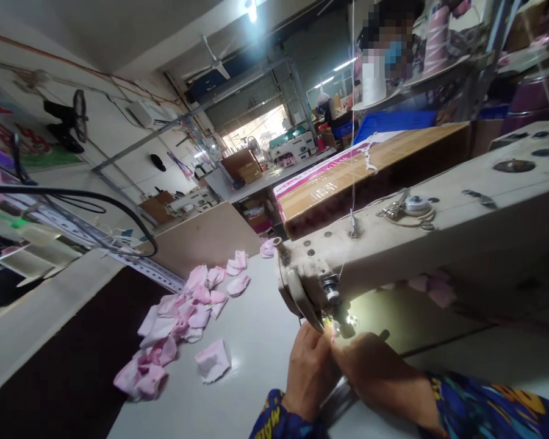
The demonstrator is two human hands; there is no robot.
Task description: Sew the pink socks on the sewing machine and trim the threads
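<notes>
Both hands meet under the needle end of a white sewing machine (393,225). My left hand (308,366) is closed, its fingertips partly behind the machine's front lever (302,299). My right hand (366,366) is closed too, its fingers pressed together right beside the left. Between the fingertips shows a small pinkish bit of cloth (333,332), lit by the machine's lamp and mostly hidden. White thread runs down through the tension knob (330,286) toward the needle area. Left of the hands, a single pink cloth piece (213,361) lies on the white tabletop (238,317).
A heap of pink cloth pieces (178,317) lies along the table's left side. Behind the machine stands a long cardboard box (329,177). Thread cones (374,82) stand on a rack above it. A black cable (119,192) loops in from the left. Another person is at the back right.
</notes>
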